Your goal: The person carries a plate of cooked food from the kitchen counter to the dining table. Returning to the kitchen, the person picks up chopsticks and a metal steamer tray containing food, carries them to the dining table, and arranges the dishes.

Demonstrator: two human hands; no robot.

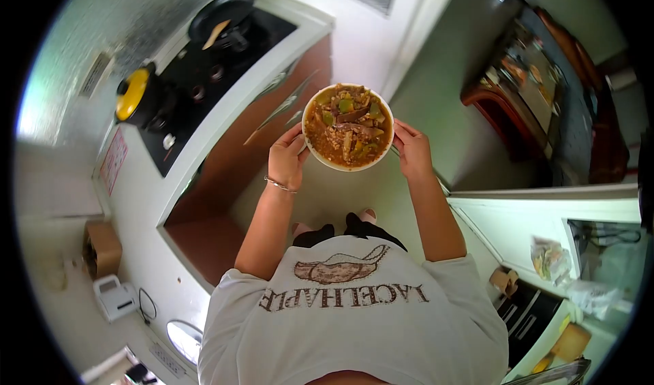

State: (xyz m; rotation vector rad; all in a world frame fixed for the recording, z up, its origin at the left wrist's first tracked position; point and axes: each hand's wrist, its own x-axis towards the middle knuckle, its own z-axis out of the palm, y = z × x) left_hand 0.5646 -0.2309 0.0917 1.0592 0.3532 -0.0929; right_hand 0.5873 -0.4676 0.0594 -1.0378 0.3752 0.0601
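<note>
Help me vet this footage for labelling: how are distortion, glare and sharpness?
Head view: fisheye distortion bows the counter and blackens the corners; head view: glare whitens the wall at far left; head view: the food in the bowl looks fairly sharp, the plastic bags at right softer.

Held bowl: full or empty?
Nearly full: chunky brown food with green pieces spreads across the bowl, almost to its rim.

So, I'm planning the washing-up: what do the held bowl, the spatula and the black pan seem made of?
Bowl: probably glazed ceramic, from its smooth white rim, though plastic is possible. Spatula: likely wood, matt and light tan. Black pan: probably metal, its dark, even surface perhaps a coating.
</note>
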